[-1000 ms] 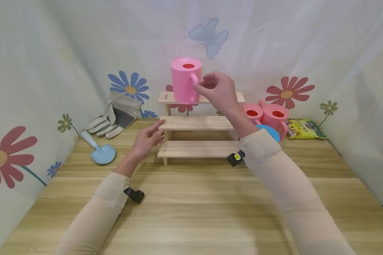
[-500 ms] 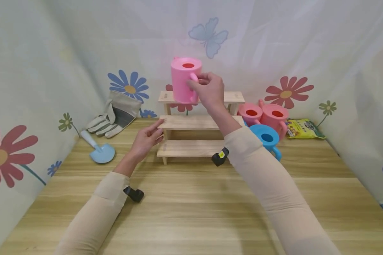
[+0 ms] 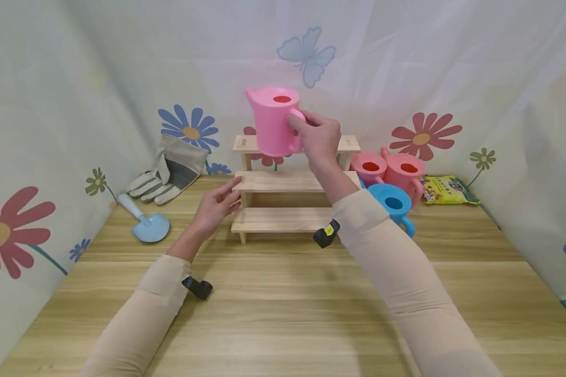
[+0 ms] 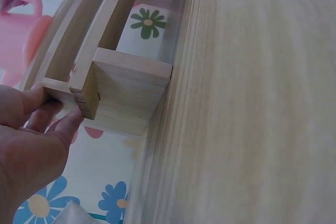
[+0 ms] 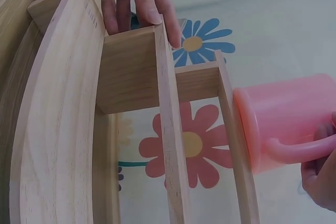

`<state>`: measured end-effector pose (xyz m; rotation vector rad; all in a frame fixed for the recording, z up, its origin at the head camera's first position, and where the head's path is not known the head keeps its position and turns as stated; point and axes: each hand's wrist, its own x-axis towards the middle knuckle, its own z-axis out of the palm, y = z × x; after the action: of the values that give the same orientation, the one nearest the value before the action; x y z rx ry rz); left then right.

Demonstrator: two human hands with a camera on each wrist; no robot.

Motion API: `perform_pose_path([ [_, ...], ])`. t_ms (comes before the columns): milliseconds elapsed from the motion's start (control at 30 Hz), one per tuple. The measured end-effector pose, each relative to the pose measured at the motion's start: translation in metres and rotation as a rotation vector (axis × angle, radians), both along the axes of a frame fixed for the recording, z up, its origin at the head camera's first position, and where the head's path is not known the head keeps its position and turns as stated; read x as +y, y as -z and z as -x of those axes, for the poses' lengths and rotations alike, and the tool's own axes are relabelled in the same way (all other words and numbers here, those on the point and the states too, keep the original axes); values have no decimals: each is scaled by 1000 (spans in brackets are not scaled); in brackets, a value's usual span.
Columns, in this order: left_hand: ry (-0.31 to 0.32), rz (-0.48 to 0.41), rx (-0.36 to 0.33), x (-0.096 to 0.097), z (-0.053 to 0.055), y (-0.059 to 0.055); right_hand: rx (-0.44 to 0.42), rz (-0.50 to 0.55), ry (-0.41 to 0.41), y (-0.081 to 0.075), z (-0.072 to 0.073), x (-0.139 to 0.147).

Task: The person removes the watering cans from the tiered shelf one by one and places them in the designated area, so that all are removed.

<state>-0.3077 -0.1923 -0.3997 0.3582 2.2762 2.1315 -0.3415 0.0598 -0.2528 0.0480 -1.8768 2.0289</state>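
Note:
A pink watering can [image 3: 274,128] is upright at the left part of the top step of a three-step wooden stand [image 3: 287,180], its spout pointing left. My right hand [image 3: 322,137] grips its handle between thumb and fingers. In the right wrist view the base of the watering can [image 5: 289,114] is right at the top board. With my left hand [image 3: 214,209] I hold the left end of the middle step; in the left wrist view, the thumb and fingers of that hand [image 4: 34,150] pinch the board's end.
Right of the stand are two more pink watering cans [image 3: 405,175] and a blue watering can [image 3: 392,201], partly behind my right sleeve. A yellow packet [image 3: 448,190] lies beyond them. To the left are work gloves [image 3: 172,170] and a light-blue trowel [image 3: 151,226].
My right hand has moved left and taken hold of the handle. The watering can has turned, so its spout now shows at the left. My left hand has stayed put.

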Motion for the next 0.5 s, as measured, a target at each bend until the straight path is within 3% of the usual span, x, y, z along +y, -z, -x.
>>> perform_pose_path([
  [500,-3,-8,-11,1,0,0,-6,-74,-44,2,-13,23],
])
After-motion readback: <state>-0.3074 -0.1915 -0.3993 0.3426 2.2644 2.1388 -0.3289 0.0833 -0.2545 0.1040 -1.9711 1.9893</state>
